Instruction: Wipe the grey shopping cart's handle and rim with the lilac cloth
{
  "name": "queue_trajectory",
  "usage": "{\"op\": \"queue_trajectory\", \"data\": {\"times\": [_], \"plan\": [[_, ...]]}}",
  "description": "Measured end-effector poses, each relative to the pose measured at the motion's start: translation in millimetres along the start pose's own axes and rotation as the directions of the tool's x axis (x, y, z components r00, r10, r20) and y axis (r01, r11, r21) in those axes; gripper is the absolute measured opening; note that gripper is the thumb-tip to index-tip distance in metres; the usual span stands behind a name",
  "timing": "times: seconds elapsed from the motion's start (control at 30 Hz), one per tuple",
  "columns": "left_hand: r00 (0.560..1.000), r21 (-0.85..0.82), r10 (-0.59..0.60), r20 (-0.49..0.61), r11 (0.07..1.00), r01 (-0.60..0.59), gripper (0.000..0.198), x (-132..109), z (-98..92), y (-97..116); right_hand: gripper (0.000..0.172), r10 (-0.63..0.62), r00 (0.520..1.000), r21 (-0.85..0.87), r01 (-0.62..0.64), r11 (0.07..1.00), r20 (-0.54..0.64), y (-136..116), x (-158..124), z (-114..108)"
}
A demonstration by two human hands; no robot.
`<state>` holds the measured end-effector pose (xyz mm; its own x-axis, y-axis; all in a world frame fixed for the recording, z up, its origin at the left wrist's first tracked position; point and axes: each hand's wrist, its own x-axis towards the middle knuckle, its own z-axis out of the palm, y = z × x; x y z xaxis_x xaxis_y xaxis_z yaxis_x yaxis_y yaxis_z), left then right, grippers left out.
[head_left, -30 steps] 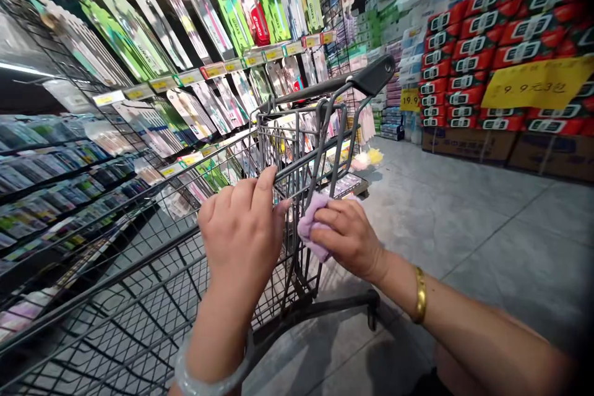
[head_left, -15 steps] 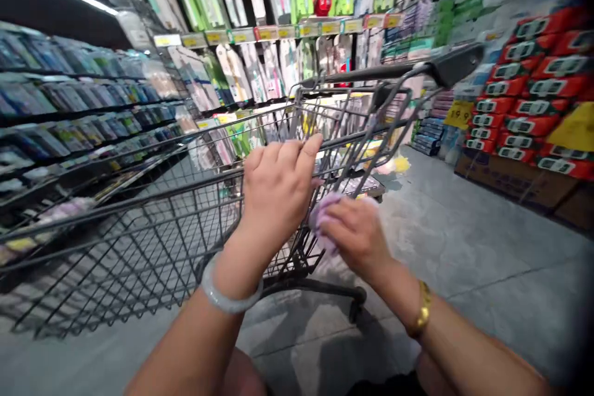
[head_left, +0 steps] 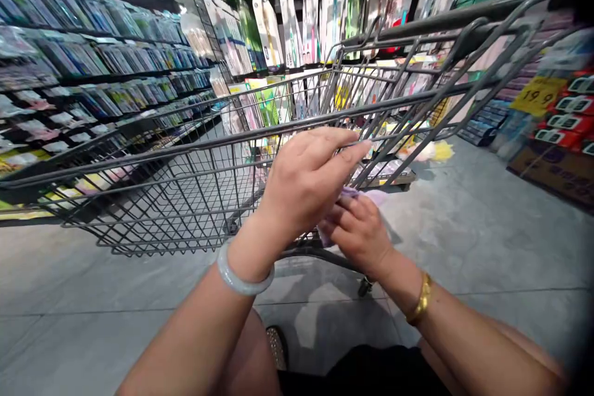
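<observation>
My right hand (head_left: 364,229) is closed on a crumpled light purple cloth (head_left: 328,234), close to the lower side frame of a dark grey wire shopping cart (head_left: 195,154). Most of the cloth is hidden behind my hands. Over the cart's side, below its top rail, lies my left hand (head_left: 309,176). Its fingers stretch out to the right near the slanted bars, and I see nothing held in it. Whether its fingertips touch the wires I cannot tell.
Behind the cart stands a rack of toothbrush packs (head_left: 288,25) with price tags. Long shelves of packaged goods (head_left: 93,55) run along the left. Red packs (head_left: 568,120) stand on a carton (head_left: 552,179) at right. A cart wheel (head_left: 365,288) rests on the grey floor (head_left: 455,247).
My view has turned downward and closer to the cart. My left hand has gone from curled over the side rail to stretched rightward. My right hand keeps the cloth, now more hidden.
</observation>
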<state>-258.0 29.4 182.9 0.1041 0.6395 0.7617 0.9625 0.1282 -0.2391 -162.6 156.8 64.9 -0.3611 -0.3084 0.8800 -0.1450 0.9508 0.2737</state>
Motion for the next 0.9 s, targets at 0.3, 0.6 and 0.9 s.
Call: {"op": "queue_trajectory", "data": {"times": [0.3, 0.6, 0.9], "plan": [[0.989, -0.024, -0.132, 0.061, 0.991, 0.134, 0.037, -1, 8.4, -3, 0.012, 0.245, 0.964, -0.039, -0.250, 0.967, -0.107, 22, 3, -14], [0.998, 0.046, 0.036, -0.055, 0.998, -0.034, 0.029, -7, 33.6, -5, 0.006, 0.029, 0.998, 0.092, -0.034, 0.995, 0.052, 1, -2, 3], [0.999, 0.018, 0.020, -0.034, 1.000, -0.019, 0.026, -7, 30.5, -3, 0.007, 0.130, 0.991, 0.026, -0.129, 0.991, -0.011, 1, -7, 5]]}}
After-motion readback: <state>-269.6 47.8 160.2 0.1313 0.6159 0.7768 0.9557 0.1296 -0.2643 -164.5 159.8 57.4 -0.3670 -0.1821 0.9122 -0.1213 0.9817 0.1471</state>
